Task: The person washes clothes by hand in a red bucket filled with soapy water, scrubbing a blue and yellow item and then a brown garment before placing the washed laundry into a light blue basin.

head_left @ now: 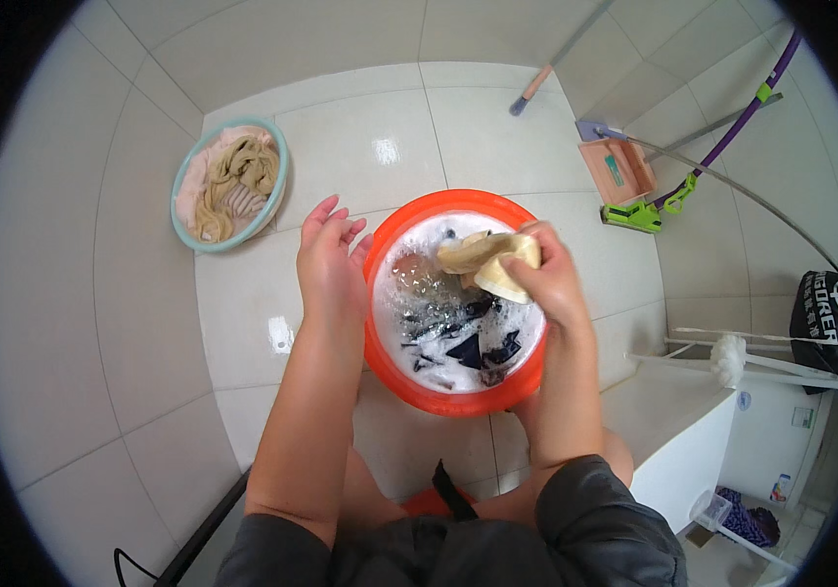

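An orange-red basin (392,377) stands on the floor before me, full of foamy water. Dark clothes (468,349) lie soaking in the suds, mostly under the surface. My right hand (554,279) is closed on a cream and tan cloth (485,256), bunched up over the basin's far right part; its exact kind does not show. Beside the basin's left rim, my left hand (329,269) is raised with its fingers apart and slightly curled, holding nothing.
At the far left a light-blue basin (177,186) holds pink and tan clothes. A pink dustpan (619,171), a purple-handled mop (632,216) and a brush (527,96) lean near the right wall. A white cabinet (678,430) stands at right, with a black bag (823,318) beyond it.
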Demonstrator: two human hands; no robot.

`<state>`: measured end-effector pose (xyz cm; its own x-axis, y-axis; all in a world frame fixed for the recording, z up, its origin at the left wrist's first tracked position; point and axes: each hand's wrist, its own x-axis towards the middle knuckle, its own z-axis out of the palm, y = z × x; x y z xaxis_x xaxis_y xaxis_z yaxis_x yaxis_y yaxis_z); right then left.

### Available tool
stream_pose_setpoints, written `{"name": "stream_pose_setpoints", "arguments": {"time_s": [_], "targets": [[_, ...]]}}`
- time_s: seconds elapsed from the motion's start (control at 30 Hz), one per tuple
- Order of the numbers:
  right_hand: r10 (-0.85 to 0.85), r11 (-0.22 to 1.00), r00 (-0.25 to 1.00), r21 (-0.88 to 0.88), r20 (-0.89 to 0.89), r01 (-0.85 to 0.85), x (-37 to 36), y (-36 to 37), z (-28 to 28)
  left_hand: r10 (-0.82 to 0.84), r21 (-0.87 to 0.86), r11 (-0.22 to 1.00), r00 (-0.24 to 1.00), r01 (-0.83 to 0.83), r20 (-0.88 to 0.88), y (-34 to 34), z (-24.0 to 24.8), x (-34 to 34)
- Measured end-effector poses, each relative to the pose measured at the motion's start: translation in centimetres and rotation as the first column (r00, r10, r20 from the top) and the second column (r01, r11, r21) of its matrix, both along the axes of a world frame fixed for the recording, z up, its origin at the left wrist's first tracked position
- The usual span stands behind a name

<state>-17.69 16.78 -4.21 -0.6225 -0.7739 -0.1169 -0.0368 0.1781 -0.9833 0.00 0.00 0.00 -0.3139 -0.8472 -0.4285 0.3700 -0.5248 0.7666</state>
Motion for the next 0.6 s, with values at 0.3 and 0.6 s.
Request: {"name": "stream_pose_setpoints", "arguments": {"time_s": [0.3,0.6], "targets": [[0.37,0.768,0.676,0.619,-0.637,0.163,4.1,-1.9,-18.1,-0.007,0.028,1.0,0.997,0.005,0.074,-0.3,-0.2,0.6],[0.724,0.217,0.69,0.954,-0.017,-0.205,3.2,-1.2,-25.9,-0.04,0.048,0.998,0.994,0.035,0.102,-0.2,-0.4,1.0]]}}
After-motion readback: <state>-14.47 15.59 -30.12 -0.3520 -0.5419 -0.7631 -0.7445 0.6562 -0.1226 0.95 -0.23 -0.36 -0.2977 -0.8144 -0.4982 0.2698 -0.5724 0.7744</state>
